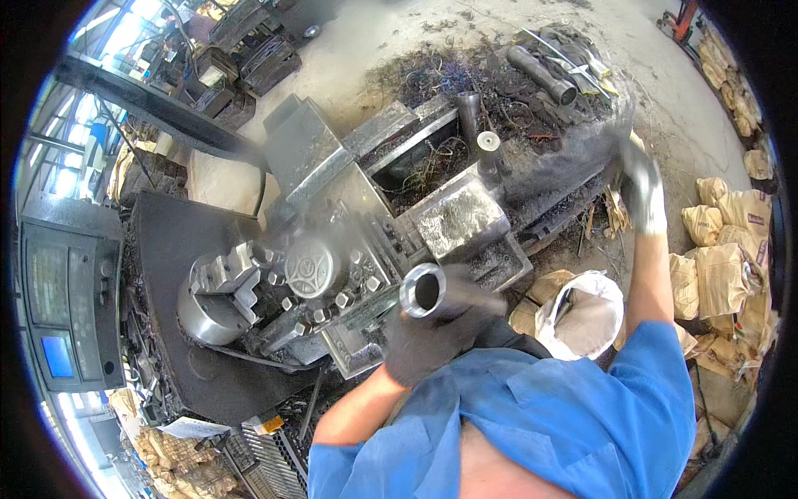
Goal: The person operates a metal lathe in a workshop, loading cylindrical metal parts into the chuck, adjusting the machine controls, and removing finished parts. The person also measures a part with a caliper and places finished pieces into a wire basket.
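My left hand point(424, 348), in a dark work glove, is closed around a short metal tube point(404, 293) with a bright machined rim facing up. It is in front of my body, just below the lathe carriage. My right hand point(642, 187), in a pale glove with dark fingers, reaches to the far right end of the lathe bed; motion smears its fingers, so their grip is unclear. Between the hands stands a worn metal block point(461, 218) on the carriage. Left of it are the tool post point(312, 268) and the lathe chuck point(218, 320).
A steel cylinder point(489, 143) and a dark pipe point(469, 112) stand behind the block. Another pipe point(540, 75) lies among metal shavings. An open white sack point(615, 299) is at my right, near brown paper sacks point(719, 258). A control panel point(66, 283) stands far left.
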`<action>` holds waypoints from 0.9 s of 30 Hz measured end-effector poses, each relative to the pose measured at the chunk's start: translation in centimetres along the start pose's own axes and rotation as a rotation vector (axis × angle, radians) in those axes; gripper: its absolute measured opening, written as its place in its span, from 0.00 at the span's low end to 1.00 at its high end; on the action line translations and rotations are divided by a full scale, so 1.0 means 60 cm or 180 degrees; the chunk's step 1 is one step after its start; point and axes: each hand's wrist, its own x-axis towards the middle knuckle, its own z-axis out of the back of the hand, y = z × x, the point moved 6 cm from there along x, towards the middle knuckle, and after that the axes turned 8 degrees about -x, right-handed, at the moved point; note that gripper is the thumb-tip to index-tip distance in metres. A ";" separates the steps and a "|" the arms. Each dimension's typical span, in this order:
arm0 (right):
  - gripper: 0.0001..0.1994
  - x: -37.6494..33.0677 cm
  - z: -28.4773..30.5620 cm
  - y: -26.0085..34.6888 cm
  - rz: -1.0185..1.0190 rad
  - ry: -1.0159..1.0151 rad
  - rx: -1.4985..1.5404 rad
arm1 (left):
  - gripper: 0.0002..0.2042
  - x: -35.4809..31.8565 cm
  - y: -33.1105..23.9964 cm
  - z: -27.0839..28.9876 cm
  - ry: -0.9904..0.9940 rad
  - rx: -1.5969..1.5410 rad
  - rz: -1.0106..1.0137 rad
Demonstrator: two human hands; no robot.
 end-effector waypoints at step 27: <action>0.18 -0.293 -0.330 0.347 0.1938 -0.0680 -0.1297 | 0.30 -0.544 -0.121 0.749 -0.3114 0.4905 -0.1263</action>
